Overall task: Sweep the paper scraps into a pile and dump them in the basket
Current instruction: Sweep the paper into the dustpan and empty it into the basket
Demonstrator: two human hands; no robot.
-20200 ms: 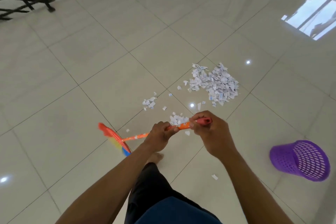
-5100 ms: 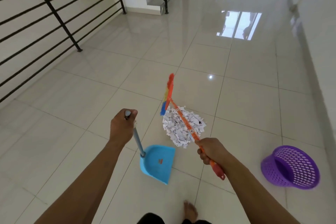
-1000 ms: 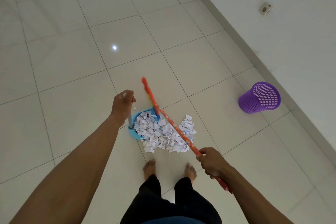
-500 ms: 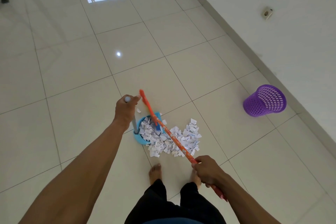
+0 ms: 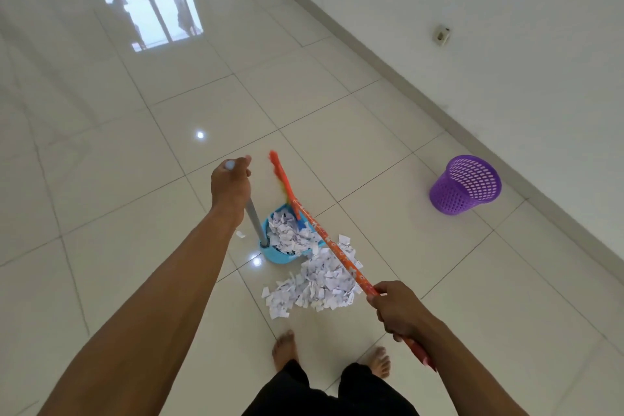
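Left hand (image 5: 231,184) fingers curl round dustpan (image 5: 275,255) handle; right hand (image 5: 398,309) fingers clamp broom (image 5: 337,251) shaft. Paper scraps (image 5: 314,284): part inside dustpan, rest heaped at its lip; basket (image 5: 464,184) well apart, to dustpan's right. Keep lip flat on tile, use short low strokes.

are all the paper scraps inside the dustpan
No, many scraps lie on the floor beside the blue dustpan.

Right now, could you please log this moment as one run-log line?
left hand grips dustpan handle | right hand grips broom | scraps partly in dustpan, partly on floor | basket on floor near wall
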